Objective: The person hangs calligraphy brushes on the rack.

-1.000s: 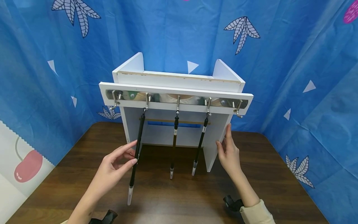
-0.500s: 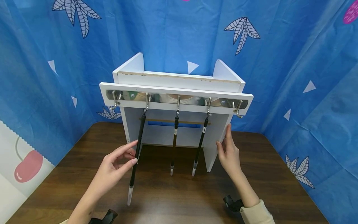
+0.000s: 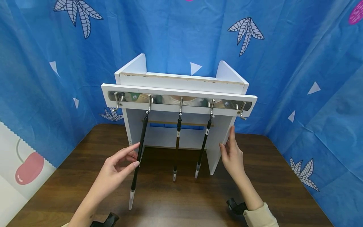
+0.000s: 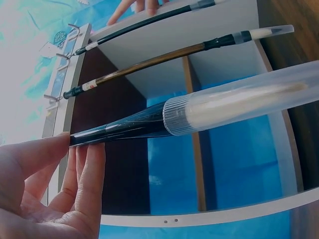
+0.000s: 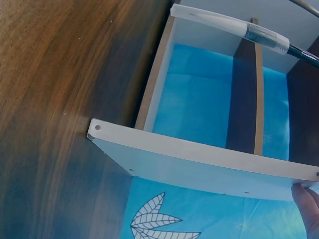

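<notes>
Between thumb and fingers, my left hand pinches a black calligraphy brush that hangs by its loop from the second hook of a rail. A clear cap covers its white bristles, plain in the left wrist view. Two more capped brushes hang from the rail: a brown-handled brush on the middle hook and another black brush on the hook to its right. My right hand rests with extended fingers against the right side panel of the white stand; only its fingertips show in the right wrist view.
The stand is on a dark wood table, its rail jutting out at the front. Hooks at both rail ends hold nothing. A blue patterned curtain hangs behind and to the sides; a pale cloth with a pink print is at left.
Both hands keep their places, the left still pinching the brush. The hanging brown-handled brush sways very slightly; otherwise only a tiny shift of the view shows.
</notes>
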{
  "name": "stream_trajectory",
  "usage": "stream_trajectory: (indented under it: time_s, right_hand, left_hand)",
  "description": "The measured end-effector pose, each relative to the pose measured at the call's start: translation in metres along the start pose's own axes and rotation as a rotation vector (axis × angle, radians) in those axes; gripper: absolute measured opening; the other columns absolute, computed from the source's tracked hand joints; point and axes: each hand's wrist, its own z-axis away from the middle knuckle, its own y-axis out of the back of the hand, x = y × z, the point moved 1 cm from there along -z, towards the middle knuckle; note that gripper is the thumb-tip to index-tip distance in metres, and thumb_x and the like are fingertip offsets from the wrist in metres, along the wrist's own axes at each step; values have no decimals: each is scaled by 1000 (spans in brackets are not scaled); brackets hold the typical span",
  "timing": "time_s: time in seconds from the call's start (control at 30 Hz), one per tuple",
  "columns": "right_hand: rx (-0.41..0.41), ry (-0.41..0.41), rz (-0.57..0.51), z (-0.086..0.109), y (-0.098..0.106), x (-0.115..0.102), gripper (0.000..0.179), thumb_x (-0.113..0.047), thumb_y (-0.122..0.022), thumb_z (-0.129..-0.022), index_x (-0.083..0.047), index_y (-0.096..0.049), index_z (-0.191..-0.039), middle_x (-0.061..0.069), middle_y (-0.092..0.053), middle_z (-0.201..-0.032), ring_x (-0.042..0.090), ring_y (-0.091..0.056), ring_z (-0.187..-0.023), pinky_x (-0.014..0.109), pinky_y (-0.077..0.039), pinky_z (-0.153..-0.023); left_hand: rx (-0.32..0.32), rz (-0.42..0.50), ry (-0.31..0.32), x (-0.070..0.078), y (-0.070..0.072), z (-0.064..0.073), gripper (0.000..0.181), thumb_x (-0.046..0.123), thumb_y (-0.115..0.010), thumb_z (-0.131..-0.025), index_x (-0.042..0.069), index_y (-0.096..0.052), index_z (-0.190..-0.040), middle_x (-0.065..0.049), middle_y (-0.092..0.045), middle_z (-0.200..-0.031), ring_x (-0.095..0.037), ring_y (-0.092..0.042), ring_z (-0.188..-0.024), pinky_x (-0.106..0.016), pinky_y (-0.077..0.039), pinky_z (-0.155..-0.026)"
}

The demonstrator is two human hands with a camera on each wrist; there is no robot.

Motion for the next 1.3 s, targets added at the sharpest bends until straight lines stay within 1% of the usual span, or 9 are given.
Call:
stream_trajectory:
  time_s: [0.23, 0.37, 0.63, 0.73, 0.97, 1.03, 1.3]
  right_hand:
    - [3, -3, 3, 0, 0, 0, 90, 19, -60, -81, -5, -9, -150, 24, -29, -145, 46, -54, -104, 51, -51, -69]
    - [4, 1, 2, 0, 0, 0, 90, 19, -60, -80, -6, -9, -150, 24, -29, -145, 46, -54, -104, 52, -51, -69]
    - [1, 11, -3, -1, -1, 1, 91, 19, -60, -81, -7, -7, -151, 25, -29, -145, 46, -53, -105, 52, -51, -69]
    - [2, 7, -1, -1, -1, 0, 91, 19, -60, -80, -7, -7, -151, 24, -28, -145, 46, -53, -105, 52, -51, -68]
    - [2, 5, 1, 0, 0, 0, 91, 19, -60, -81, -6, -8, -150, 23, -27, -146, 46, -53, -105, 51, -51, -69]
    - [2, 7, 3, 0, 0, 0, 91, 19, -60, -80, -6, -8, -150, 23, -27, -146, 46, -53, -104, 51, -51, -69]
    - [9, 17, 4, 0, 0, 1, 91, 19, -60, -80, -6, -9, -150, 25, -28, -145, 47, -54, -104, 52, -51, -69]
  left_hand:
    - [2, -2, -9, -1, 0, 0, 53, -11, -63, -84, 5, -52, -133, -8, -57, -97, -12, -57, -87, -24, -47, -51]
    - [1, -5, -2, -2, 0, 1, 53, -10, -63, -84, 6, -52, -133, -8, -57, -97, -12, -57, -87, -24, -48, -52]
    - [-4, -7, 15, -4, 0, -1, 52, -9, -63, -85, 7, -52, -133, -8, -57, -97, -12, -57, -88, -25, -45, -49]
    - [-5, -11, 17, -6, 0, -2, 52, -8, -63, -85, 7, -52, -133, -8, -57, -97, -12, -57, -87, -25, -46, -50]
    - [-6, -2, 24, -11, -1, -5, 50, -7, -63, -85, 6, -52, -133, -9, -57, -96, -13, -57, -86, -26, -43, -47]
    - [-7, -2, 29, -12, -1, -5, 50, -7, -63, -86, 6, -52, -133, -9, -57, -96, -13, -57, -86, -26, -43, -49]
    - [-9, -6, 49, -15, -1, -6, 49, -6, -63, -86, 6, -52, -133, -10, -57, -96, -13, -57, -86, -26, -44, -48]
